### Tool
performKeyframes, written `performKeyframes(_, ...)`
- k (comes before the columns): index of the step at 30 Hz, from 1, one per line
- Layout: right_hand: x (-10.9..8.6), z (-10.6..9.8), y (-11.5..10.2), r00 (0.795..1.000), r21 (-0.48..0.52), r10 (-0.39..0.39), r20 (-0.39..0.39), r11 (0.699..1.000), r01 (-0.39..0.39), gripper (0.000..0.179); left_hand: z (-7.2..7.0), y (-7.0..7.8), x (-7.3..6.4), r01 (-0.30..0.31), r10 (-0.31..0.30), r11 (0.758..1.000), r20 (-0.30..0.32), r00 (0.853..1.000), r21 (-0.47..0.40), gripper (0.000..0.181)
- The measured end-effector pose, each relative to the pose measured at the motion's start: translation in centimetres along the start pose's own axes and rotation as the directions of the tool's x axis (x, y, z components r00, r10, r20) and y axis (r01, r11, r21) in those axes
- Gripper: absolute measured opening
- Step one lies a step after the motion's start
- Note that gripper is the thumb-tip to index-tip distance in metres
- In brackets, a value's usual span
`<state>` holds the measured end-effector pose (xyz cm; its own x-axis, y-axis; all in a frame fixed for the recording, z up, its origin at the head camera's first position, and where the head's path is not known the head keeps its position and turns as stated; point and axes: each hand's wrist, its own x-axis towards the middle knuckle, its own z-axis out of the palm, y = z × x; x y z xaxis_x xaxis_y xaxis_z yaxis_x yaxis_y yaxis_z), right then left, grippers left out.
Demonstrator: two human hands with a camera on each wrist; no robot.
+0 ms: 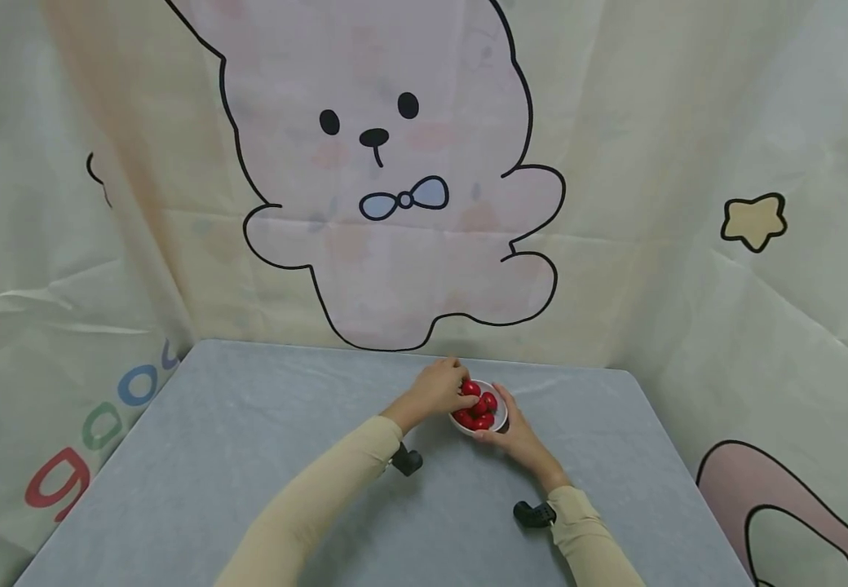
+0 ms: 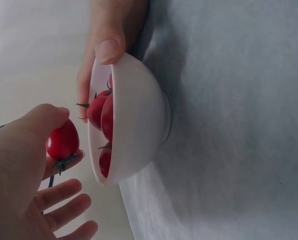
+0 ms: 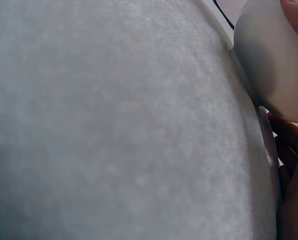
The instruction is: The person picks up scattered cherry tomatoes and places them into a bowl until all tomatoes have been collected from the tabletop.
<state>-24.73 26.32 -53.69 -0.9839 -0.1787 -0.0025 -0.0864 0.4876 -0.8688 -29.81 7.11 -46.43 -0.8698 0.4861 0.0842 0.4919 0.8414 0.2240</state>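
A white bowl (image 2: 143,120) holds several red cherry tomatoes (image 1: 483,422) with green stems. Above its opening, my left hand (image 1: 437,390) pinches one cherry tomato (image 2: 62,141) between thumb and index finger, stem pointing away from the thumb. The other fingers of that hand are loosely spread in the left wrist view. My right hand (image 1: 518,438) grips the bowl from the right, its thumb (image 2: 108,49) on the rim. Only the bowl's outer side and part of the right hand's fingers (image 3: 289,132) show in the right wrist view.
The bowl stands near the back edge of a table with a light blue-grey cloth (image 1: 262,424). Behind it hangs a curtain (image 1: 615,269) with a cartoon bear. Black wrist cameras (image 1: 407,461) sit below both hands.
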Motion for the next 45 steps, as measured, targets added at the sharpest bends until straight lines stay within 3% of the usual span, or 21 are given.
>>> performKeyframes(4,-0.7,-0.3,-1.9,1.000,0.030,0.013,0.017,0.999,-0.014,0.100,0.0,0.4,0.6,0.024,-0.024,1.000,0.009,1.000,0.007,0.045)
performKeyframes(14,0.9,0.5,1.6,1.000,-0.017,-0.017,-0.016,1.000,0.017,0.102,0.1,0.6,1.6,0.016,-0.015,1.000,-0.013,1.000,0.006,0.039)
performKeyframes(23,0.9,0.7,1.9,1.000,0.026,-0.010,-0.007,1.000,0.010,0.102,0.1,0.5,1.7,0.046,-0.046,0.999,-0.020,0.999,0.003,0.033)
performKeyframes(45,1.0,0.3,2.1,1.000,-0.009,-0.002,-0.017,1.000,0.002,0.102,0.7,-0.1,1.3,0.060,-0.060,0.998,0.031,0.998,0.004,0.021)
